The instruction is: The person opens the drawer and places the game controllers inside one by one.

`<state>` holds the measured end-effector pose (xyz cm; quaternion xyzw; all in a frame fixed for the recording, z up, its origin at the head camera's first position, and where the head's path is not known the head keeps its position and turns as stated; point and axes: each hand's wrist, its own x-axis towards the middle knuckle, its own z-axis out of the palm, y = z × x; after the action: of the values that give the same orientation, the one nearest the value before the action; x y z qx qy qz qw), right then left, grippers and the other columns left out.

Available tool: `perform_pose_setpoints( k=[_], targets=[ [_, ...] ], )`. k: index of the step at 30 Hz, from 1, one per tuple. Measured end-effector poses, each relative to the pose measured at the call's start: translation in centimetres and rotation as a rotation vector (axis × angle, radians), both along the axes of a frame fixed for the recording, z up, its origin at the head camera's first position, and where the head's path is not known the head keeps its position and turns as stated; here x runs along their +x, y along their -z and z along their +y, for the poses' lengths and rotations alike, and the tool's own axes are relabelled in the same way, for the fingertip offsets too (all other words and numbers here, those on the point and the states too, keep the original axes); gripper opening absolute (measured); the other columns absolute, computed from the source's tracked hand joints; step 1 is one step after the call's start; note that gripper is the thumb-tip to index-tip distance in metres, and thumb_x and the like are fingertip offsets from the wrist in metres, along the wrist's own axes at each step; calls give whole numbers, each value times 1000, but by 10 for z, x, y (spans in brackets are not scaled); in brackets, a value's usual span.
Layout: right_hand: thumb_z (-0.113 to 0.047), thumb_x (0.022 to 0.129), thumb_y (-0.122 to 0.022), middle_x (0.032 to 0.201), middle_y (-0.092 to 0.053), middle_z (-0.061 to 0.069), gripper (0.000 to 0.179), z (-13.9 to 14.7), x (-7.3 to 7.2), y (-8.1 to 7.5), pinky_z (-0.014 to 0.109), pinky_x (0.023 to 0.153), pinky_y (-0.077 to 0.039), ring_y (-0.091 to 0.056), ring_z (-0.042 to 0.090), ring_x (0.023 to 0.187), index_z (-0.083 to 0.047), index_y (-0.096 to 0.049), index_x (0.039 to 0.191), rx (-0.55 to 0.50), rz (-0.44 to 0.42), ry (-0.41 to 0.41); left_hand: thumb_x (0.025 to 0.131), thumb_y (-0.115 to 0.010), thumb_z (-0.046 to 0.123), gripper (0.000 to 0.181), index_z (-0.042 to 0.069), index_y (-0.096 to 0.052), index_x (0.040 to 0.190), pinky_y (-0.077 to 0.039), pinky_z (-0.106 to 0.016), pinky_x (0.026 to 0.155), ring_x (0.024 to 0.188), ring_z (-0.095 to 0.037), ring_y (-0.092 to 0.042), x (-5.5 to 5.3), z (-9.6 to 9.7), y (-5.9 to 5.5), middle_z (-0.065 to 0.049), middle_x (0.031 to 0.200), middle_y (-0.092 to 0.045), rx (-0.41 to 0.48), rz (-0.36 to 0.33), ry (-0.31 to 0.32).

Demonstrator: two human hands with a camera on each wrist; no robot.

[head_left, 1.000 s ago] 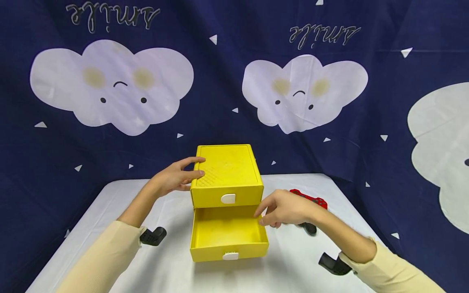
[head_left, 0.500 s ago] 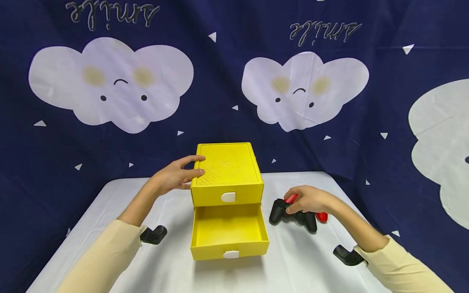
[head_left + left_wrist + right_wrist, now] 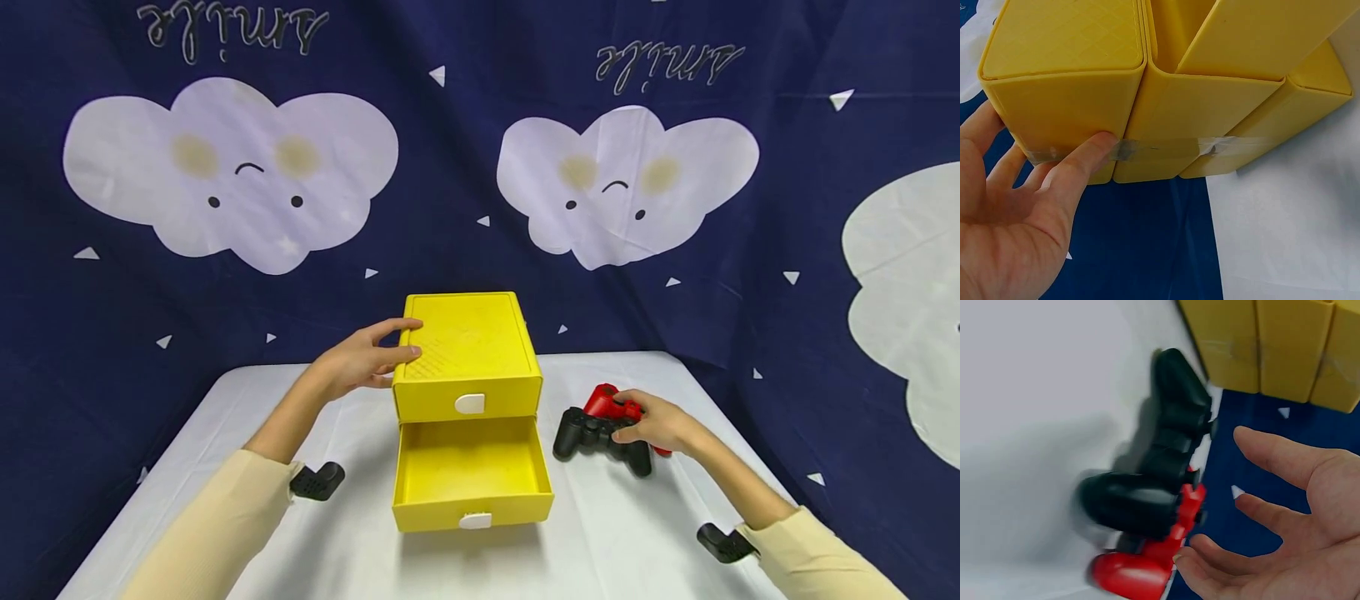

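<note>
A yellow drawer unit [image 3: 468,337] stands on the table with its lower visible drawer [image 3: 472,467] pulled out; that drawer is bare inside. My left hand [image 3: 360,360] rests spread against the unit's upper left edge, some fingertips on the top and others on the taped side. To the right of the unit lie a black game controller [image 3: 592,435] and a red game controller [image 3: 602,402], partly behind the black one. Over them hovers my right hand [image 3: 656,421], thumb near the black controller and fingers at the red. In the right wrist view its fingers are spread, gripping neither.
A white cloth covers the table [image 3: 345,542]. Dark blue fabric printed with clouds [image 3: 232,175] hangs behind and at the sides. The pulled-out drawer juts toward me. Each wrist carries a black bracket-like piece [image 3: 318,481].
My right hand has moved right, from beside the pulled-out drawer to the controllers, then slightly further right, uncovering more of the red one. The left hand and drawer unit stay put.
</note>
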<state>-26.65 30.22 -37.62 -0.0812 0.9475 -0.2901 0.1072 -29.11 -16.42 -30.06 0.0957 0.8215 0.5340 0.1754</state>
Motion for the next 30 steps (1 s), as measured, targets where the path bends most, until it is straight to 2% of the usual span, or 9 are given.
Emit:
perform_pose_setpoints(
  k=[3, 7, 16, 23, 30],
  targets=[
    [-25, 79, -84, 140, -53, 34, 76, 4, -1, 10, 57, 93, -50, -56, 44, 116, -1, -50, 143, 9, 3, 29, 98, -68, 38, 70, 30, -35, 158, -45, -55, 111, 148, -46, -33, 1, 0, 0, -13, 168, -24, 11, -8, 2],
    [-24, 79, -84, 140, -53, 34, 75, 7, -1, 22, 61, 97, -48, -54, 46, 120, 0, -52, 142, -2, 13, 34, 98, -68, 37, 69, 30, -34, 158, -46, -54, 111, 149, -46, -33, 1, 0, 1, -13, 168, -24, 19, -11, 5],
    [-27, 79, -84, 141, -52, 35, 74, 8, -2, 37, 65, 100, -45, -50, 51, 127, -1, -53, 141, -19, 25, 56, 98, -68, 37, 69, 30, -36, 157, -44, -56, 112, 149, -47, -31, 1, 0, -1, -14, 167, -26, 15, -2, 1],
    [-28, 79, -84, 140, -53, 33, 71, 6, -3, 45, 63, 99, -46, -53, 47, 124, -3, -55, 139, -42, 21, 86, 98, -68, 36, 68, 30, -35, 158, -45, -56, 112, 149, -47, -30, 1, 0, -1, -14, 167, -25, 25, -7, 1],
    [-29, 77, -86, 130, -62, 29, 66, 6, -5, 51, 57, 93, -50, -59, 42, 115, -5, -61, 133, -10, 63, 97, 98, -68, 36, 68, 30, -36, 157, -46, -55, 111, 149, -48, -31, 1, -1, -1, -13, 167, -26, 22, -8, -3]
  ],
)
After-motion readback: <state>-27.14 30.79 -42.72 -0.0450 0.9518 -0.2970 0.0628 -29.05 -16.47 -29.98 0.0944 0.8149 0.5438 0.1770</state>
